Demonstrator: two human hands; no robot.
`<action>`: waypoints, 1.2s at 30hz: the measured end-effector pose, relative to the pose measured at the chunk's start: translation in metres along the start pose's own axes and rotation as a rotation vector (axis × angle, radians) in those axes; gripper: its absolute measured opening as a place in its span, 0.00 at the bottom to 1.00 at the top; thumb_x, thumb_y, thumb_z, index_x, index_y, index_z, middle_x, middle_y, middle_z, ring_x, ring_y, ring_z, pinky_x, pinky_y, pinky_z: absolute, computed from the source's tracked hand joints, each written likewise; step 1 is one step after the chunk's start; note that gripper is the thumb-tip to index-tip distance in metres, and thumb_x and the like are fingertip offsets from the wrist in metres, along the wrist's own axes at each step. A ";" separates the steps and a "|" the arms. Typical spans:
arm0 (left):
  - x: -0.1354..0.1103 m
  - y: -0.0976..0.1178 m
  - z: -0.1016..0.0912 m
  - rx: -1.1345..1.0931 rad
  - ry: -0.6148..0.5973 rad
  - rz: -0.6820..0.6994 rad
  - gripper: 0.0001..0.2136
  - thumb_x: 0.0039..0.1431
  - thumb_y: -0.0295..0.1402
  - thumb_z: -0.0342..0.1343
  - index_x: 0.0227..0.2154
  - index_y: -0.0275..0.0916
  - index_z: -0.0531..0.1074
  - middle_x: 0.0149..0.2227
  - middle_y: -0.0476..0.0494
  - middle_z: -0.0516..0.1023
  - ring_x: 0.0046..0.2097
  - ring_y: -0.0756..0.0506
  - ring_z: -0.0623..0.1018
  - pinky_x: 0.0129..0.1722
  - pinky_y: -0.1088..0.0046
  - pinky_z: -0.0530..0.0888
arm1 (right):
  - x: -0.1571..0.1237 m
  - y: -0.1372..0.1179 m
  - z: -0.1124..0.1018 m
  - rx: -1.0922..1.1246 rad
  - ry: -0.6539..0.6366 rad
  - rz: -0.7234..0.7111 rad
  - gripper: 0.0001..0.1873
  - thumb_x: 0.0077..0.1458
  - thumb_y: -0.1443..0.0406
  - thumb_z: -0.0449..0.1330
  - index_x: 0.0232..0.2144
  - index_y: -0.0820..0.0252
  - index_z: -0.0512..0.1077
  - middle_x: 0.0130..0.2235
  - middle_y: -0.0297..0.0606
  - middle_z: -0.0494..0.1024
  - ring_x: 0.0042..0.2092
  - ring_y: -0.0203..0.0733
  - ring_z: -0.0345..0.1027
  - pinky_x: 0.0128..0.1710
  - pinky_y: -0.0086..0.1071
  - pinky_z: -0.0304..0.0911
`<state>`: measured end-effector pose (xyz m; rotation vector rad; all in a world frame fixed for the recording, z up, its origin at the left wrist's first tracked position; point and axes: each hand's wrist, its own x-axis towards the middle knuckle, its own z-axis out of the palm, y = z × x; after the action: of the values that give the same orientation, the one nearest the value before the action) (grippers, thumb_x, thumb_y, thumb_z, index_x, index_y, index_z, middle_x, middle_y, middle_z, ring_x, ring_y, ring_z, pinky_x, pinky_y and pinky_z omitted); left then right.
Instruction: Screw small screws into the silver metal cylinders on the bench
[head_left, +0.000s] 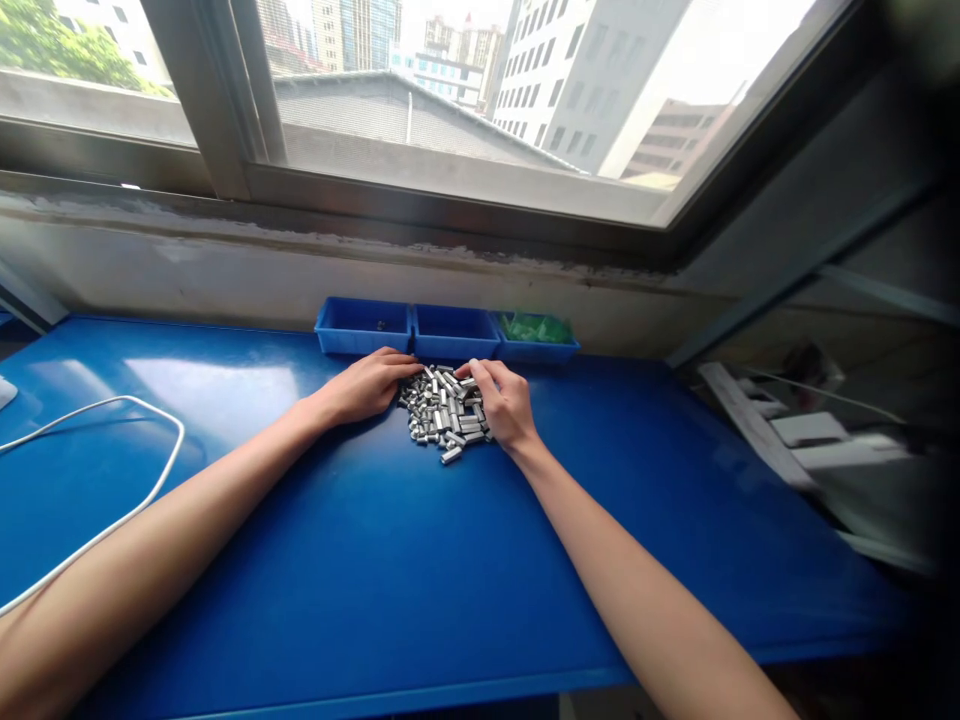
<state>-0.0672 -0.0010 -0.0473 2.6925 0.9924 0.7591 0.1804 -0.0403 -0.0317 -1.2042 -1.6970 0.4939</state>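
A pile of small silvery metal pieces [450,412], some short hexagonal bars like standoffs and some like screws, lies on the blue table [390,560]. At the pile's upper left edge rests my left hand [369,385], palm down, its fingers stretched out flat and touching the pieces. My right hand [506,402] is at the upper right edge, fingers curled and thumb close to the index finger. Whatever is between those fingertips is too small to make out. One loose standoff [451,456] lies at the front of the pile.
Behind the pile, three joined blue bins stand against the wall. The left bin [360,330] holds a few dark bits, the middle bin [455,348] is beside it, and the right bin [541,352] holds green plastic [536,328]. A white cable [161,480] loops at left.
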 end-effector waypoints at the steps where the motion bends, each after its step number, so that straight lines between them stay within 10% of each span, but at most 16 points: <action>1: -0.001 -0.001 0.000 0.005 0.016 -0.014 0.24 0.62 0.24 0.48 0.58 0.39 0.75 0.58 0.36 0.77 0.58 0.38 0.76 0.60 0.59 0.73 | 0.000 0.000 0.000 0.000 0.006 0.005 0.22 0.67 0.52 0.53 0.31 0.54 0.80 0.36 0.37 0.83 0.42 0.46 0.74 0.47 0.37 0.65; 14: -0.006 0.000 -0.005 -0.216 0.272 -0.208 0.15 0.62 0.35 0.60 0.50 0.38 0.81 0.44 0.39 0.83 0.40 0.45 0.82 0.44 0.68 0.79 | 0.000 -0.001 0.001 0.020 -0.020 0.015 0.21 0.66 0.52 0.54 0.31 0.55 0.81 0.36 0.36 0.83 0.41 0.44 0.74 0.45 0.35 0.64; 24: 0.000 0.017 -0.012 -0.921 0.368 -0.556 0.26 0.47 0.50 0.72 0.42 0.34 0.82 0.40 0.37 0.85 0.40 0.43 0.83 0.42 0.67 0.80 | 0.001 0.002 0.001 0.043 -0.019 0.027 0.21 0.66 0.52 0.55 0.32 0.55 0.82 0.36 0.35 0.83 0.40 0.44 0.74 0.46 0.36 0.64; 30: 0.005 0.018 -0.010 -0.879 0.371 -0.607 0.25 0.45 0.52 0.72 0.36 0.34 0.82 0.31 0.41 0.83 0.31 0.47 0.79 0.34 0.71 0.77 | 0.001 0.002 0.000 0.047 -0.016 0.037 0.20 0.66 0.52 0.55 0.32 0.55 0.82 0.36 0.36 0.83 0.40 0.44 0.74 0.45 0.36 0.64; 36: 0.013 0.007 -0.029 -0.710 0.690 -0.643 0.21 0.50 0.49 0.70 0.35 0.34 0.82 0.32 0.38 0.83 0.36 0.41 0.84 0.42 0.64 0.81 | 0.001 0.003 0.000 0.026 -0.020 0.044 0.21 0.66 0.52 0.55 0.31 0.55 0.82 0.36 0.36 0.83 0.40 0.44 0.74 0.46 0.36 0.64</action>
<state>-0.0699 0.0021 -0.0151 1.3982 1.2823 1.5352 0.1816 -0.0381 -0.0331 -1.2233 -1.6793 0.5546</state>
